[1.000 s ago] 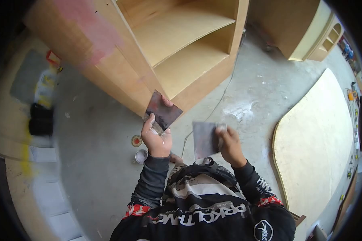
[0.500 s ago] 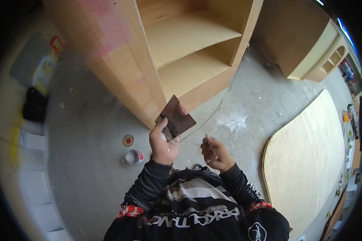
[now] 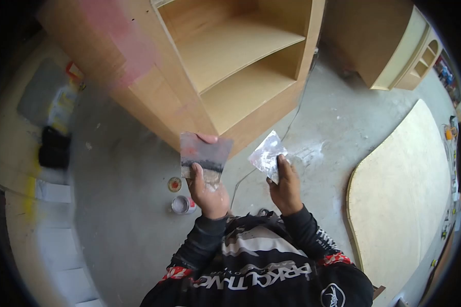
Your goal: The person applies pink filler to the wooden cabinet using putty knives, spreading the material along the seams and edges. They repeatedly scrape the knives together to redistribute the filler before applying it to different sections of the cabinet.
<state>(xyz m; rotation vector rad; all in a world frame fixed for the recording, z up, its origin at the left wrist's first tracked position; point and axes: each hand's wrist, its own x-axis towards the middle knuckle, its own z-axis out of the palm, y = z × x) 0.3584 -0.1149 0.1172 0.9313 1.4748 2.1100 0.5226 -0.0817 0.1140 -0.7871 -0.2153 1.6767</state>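
My left hand (image 3: 209, 197) grips a thin, four-sided metal scraper (image 3: 206, 148), thumb on the near face and fingers behind it. That scraper has a dark smear and a tan, dirty strip along its lower part. Over to the right, my right hand (image 3: 287, 188) is closed on a second, shinier metal scraper (image 3: 269, 154), its thumb pressed on the face. Apart from each other, both scrapers are held up in front of the wooden cabinet (image 3: 189, 107). On the floor beside my left forearm are an opened can (image 3: 182, 205) and a round lid (image 3: 174, 184).
Pink patches mark the cabinet's side. A large curved wooden panel (image 3: 402, 194) lies on the floor to the right. Another cabinet (image 3: 371, 43) stands at the back right. A cable (image 3: 297, 110) crosses the concrete floor. White blocks (image 3: 56, 227) line the left edge.
My right hand has turned, so its scraper now shows its bright face instead of its edge. The scraper in my left hand has rotated more upright and shifted slightly left.
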